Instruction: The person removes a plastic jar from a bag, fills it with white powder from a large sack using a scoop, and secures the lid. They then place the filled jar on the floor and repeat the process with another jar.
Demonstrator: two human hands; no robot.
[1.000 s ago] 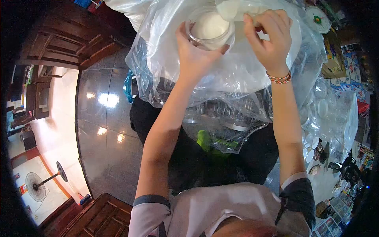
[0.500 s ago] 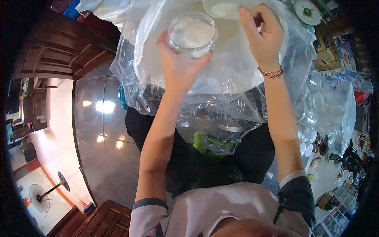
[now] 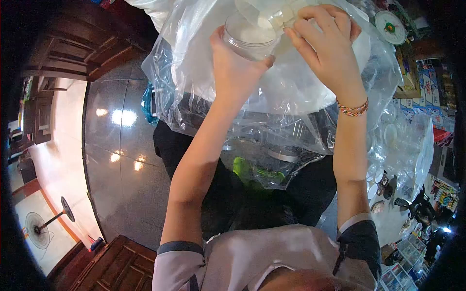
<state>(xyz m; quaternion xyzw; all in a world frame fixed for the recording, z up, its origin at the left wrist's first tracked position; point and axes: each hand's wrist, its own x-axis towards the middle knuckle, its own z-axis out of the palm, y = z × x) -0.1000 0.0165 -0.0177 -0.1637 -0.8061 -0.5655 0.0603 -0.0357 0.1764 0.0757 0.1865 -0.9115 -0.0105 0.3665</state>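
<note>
My left hand (image 3: 237,72) is wrapped round a clear plastic jar (image 3: 250,48), which holds a white, fine-grained substance. Over the jar's mouth, a translucent plastic scoop (image 3: 280,18) is tipped toward the left, with white material at its lip. My right hand (image 3: 326,43) grips the scoop, fingers bent round its near end. Beneath both hands spreads a large clear plastic bag (image 3: 179,114) with a white mass (image 3: 291,94) inside it.
A round dial scale (image 3: 390,27) stands at the upper right. Below it, bagged clear containers (image 3: 403,145) lie beside boxes (image 3: 427,87). More clear jars (image 3: 283,153) show under the plastic near my knees. A fan (image 3: 36,228) stands at the lower left.
The scoop has come over the jar and tipped, with my right hand turned and its fingers spread more across it. The jar has shifted slightly right in view.
</note>
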